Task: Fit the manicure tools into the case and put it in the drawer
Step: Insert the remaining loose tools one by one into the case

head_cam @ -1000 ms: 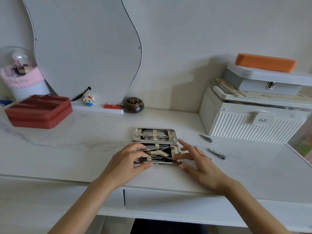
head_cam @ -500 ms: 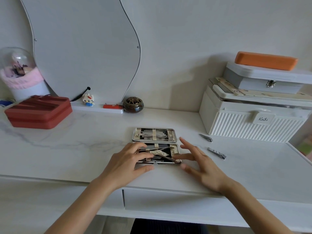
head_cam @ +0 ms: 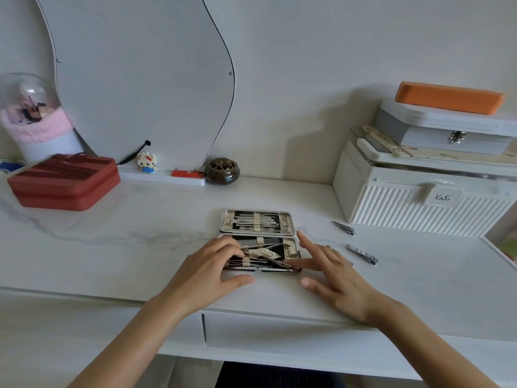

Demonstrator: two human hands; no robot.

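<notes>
While the open case (head_cam: 258, 242) lies flat on the desk (head_cam: 140, 242), left hand (head_cam: 208, 271) rests fingers on its near-half tools; right hand (head_cam: 331, 271) spread wide, fingertip touching case edge.

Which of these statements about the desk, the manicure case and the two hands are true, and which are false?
1. The manicure case lies open. True.
2. Two nail clippers lie on the desk right of the case. True.
3. The right hand holds a clipper. False: its fingers are straight and hold nothing.
4. The drawer is pulled out. False: it is closed.
5. The left hand rests on the case's near half. True.
</notes>
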